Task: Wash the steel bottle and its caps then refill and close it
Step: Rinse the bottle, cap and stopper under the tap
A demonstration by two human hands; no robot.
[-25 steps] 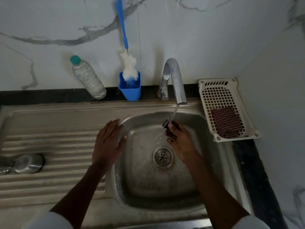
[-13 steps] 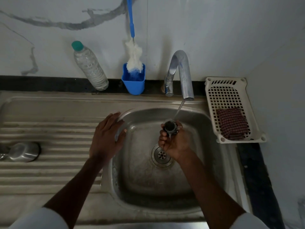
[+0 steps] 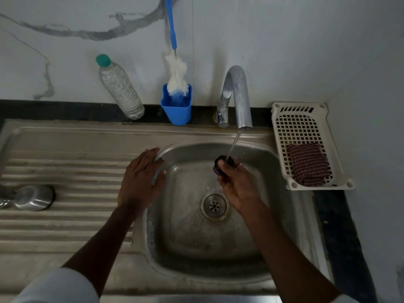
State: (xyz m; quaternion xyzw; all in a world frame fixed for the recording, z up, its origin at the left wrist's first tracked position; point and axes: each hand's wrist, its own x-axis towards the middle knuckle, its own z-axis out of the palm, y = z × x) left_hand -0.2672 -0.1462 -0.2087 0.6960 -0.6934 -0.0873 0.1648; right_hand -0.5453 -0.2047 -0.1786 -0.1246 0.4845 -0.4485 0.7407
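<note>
Right hand (image 3: 238,182) grips dark cap (image 3: 223,166) — perhaps — under tap (image 3: 238,97), left hand (image 3: 140,180) on sink rim (image 3: 166,149)

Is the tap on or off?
On. A thin stream of water runs from the tap onto the dark cap that the right hand holds over the sink.

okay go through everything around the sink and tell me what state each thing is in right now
Tap: running.
Dark cap: held under the stream by right hand.
Left hand: resting on sink rim.
Steel cap: lying on drainboard.
Plastic bottle: capped, leaning on wall.
Brush: standing in holder.
</note>
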